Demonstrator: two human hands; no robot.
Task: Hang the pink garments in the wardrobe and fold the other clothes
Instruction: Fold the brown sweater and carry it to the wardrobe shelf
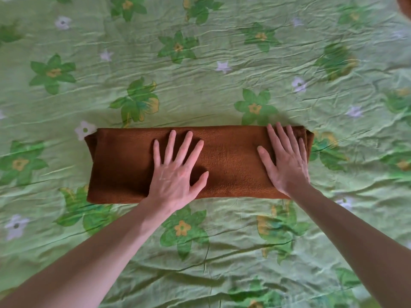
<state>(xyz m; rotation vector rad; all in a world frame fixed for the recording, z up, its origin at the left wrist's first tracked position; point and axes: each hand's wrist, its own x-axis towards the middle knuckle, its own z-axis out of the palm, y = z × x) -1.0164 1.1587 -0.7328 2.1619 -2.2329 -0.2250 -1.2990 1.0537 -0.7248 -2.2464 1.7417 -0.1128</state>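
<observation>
No writing or label can be read on anything in view. A brown garment (124,165), folded into a long flat band, is laid across the green flowered bedsheet (200,70). The left hand (175,172) is pressed flat on the middle of the garment, fingers spread and straight, grasping nothing. The right hand (287,161) is laid flat near the garment's right end, fingers straight, likewise released. A brown scrap (404,5) is seen at the sheet's far right corner.

One folded brown garment (133,165) lies on one green flowered bedsheet (222,74). Two hands rest flat on it: the left hand (175,174) and the right hand (287,161). One brownish scrap (405,5) shows at the top right corner.
</observation>
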